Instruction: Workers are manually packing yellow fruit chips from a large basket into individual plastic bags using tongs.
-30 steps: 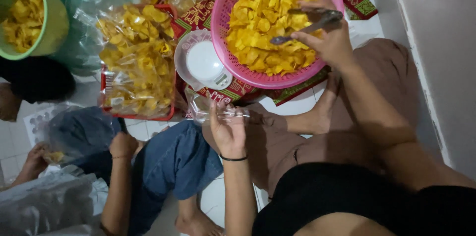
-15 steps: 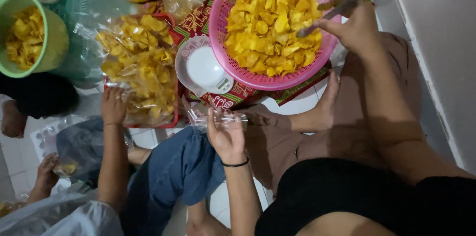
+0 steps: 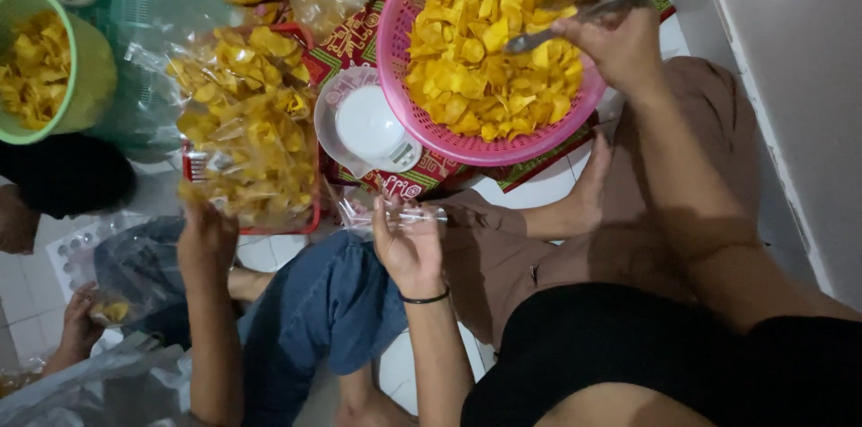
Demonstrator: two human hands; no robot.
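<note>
A pink plastic basket (image 3: 395, 77) full of yellow chips (image 3: 480, 59) stands on a patterned mat. My right hand (image 3: 620, 41) grips metal tongs (image 3: 584, 9) over the basket's right side, their tips in the chips. My left hand (image 3: 409, 243) holds a small clear plastic bag (image 3: 386, 211) in front of my knee, below a white kitchen scale (image 3: 368, 126). Brown trousers cover my crossed legs.
Another person in blue jeans sits at the left; that person's hand (image 3: 205, 238) touches a red tray (image 3: 305, 211) piled with bagged chips (image 3: 247, 122). A green bowl (image 3: 94, 77) of chips stands at far left. More bags lie behind. A grey wall runs along the right.
My right hand with the tongs rose from inside the basket toward its right rim. The other person's arm reached up to the red tray of bagged chips. My left hand stayed put.
</note>
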